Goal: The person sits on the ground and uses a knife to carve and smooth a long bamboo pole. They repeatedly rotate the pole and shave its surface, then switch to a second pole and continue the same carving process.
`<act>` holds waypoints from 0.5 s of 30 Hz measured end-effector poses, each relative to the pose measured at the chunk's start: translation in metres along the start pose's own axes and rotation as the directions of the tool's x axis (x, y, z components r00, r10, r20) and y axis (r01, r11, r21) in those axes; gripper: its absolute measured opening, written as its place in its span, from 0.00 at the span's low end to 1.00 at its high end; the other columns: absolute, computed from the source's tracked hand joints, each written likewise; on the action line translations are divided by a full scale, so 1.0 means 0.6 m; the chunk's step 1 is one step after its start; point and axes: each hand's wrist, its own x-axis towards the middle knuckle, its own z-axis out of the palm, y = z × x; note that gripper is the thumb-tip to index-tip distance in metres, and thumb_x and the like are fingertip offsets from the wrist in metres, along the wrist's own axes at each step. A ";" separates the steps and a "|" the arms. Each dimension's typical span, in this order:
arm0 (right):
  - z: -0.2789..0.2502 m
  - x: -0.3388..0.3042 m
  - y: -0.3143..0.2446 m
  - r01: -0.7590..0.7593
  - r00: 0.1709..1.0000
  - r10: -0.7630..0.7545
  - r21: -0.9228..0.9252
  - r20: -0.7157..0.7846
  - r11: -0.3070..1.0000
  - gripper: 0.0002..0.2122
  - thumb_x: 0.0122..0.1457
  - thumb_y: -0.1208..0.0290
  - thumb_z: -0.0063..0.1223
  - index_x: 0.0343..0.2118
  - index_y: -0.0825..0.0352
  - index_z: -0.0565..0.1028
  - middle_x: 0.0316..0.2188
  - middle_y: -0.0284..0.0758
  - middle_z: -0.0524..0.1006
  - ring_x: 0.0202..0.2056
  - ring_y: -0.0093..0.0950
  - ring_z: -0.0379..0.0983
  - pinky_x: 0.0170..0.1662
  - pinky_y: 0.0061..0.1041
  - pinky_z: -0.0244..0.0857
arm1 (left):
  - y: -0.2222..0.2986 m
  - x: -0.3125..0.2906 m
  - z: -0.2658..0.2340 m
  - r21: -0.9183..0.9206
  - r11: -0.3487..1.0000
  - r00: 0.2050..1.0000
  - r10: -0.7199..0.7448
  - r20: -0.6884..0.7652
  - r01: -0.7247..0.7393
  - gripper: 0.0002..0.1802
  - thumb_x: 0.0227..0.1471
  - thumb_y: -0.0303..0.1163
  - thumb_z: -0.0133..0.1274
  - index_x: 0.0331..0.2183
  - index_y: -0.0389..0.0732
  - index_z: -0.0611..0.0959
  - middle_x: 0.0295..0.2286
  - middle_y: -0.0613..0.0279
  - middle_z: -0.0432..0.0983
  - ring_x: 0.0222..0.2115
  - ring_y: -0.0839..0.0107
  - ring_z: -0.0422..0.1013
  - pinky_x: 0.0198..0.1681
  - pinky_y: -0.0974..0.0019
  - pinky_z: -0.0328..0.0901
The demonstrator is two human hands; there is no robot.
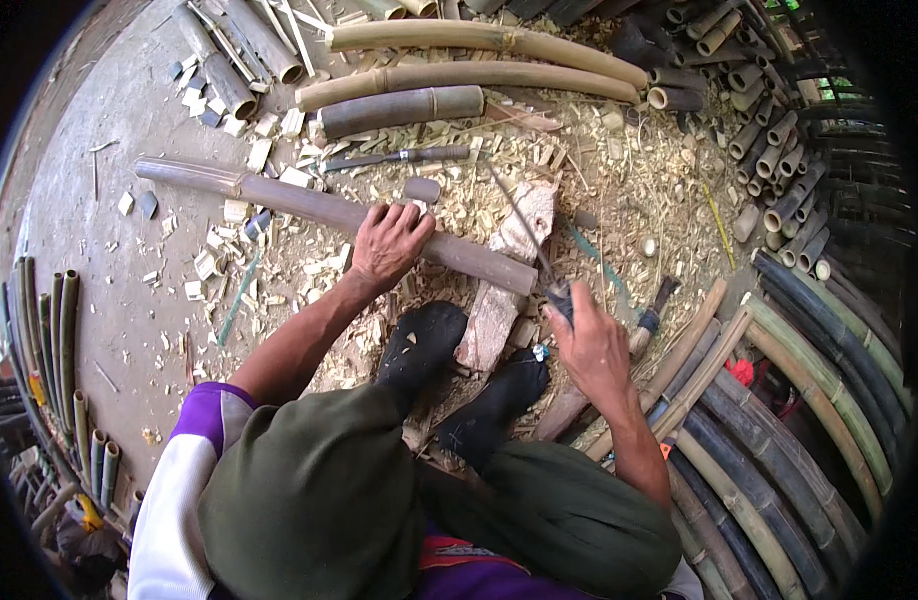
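Observation:
My left hand (389, 243) is closed over the top of a brownish bamboo pole (299, 203). The pole slants from the far left down to its cut right end, resting across a pale, rough wooden block (491, 318) between my feet. In my right hand (591, 343) is the dark handle of a tool with a long, thin metal blade (524, 222). Its blade points up and away to the left, passing just beyond the pole's right end. Whether it touches the pole I cannot tell. A short bamboo offcut (421, 190) lies just beyond my left hand.
Pale chips (249, 350) litter the floor. Beyond the pole lie a long-handled chisel-like tool (404, 157) and thick bamboo lengths (459, 78). Bamboo stacks stand at the right (759, 420), far right (769, 160) and left (69, 330). A dark-headed tool (654, 315) sits beside my right hand.

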 end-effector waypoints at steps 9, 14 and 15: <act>0.064 -0.015 0.079 -0.226 0.940 0.251 -0.129 0.229 0.965 0.13 0.67 0.64 0.52 0.44 0.68 0.65 0.27 0.57 0.79 0.31 0.59 0.78 0.35 0.53 0.72 | 0.018 0.008 -0.036 -0.009 1.000 0.983 -0.020 0.185 0.022 0.20 0.50 0.33 0.58 0.46 0.45 0.77 0.42 0.59 0.73 0.47 0.63 0.71 0.54 0.52 0.61; 0.011 -0.022 0.013 -0.234 0.967 0.226 0.064 0.121 0.970 0.17 0.69 0.61 0.52 0.52 0.68 0.67 0.29 0.55 0.79 0.35 0.58 0.78 0.37 0.50 0.68 | -0.033 0.114 -0.057 -0.213 0.977 0.653 0.159 0.740 0.004 0.12 0.43 0.35 0.65 0.33 0.42 0.83 0.26 0.58 0.81 0.31 0.60 0.79 0.38 0.52 0.70; 0.005 -0.021 0.005 -0.194 0.978 0.187 0.078 0.092 0.978 0.17 0.69 0.62 0.52 0.52 0.69 0.68 0.29 0.55 0.79 0.35 0.57 0.78 0.36 0.49 0.69 | -0.038 0.112 -0.049 -0.275 0.961 0.650 0.206 0.731 0.005 0.11 0.43 0.34 0.65 0.32 0.42 0.84 0.26 0.55 0.82 0.30 0.58 0.80 0.36 0.50 0.72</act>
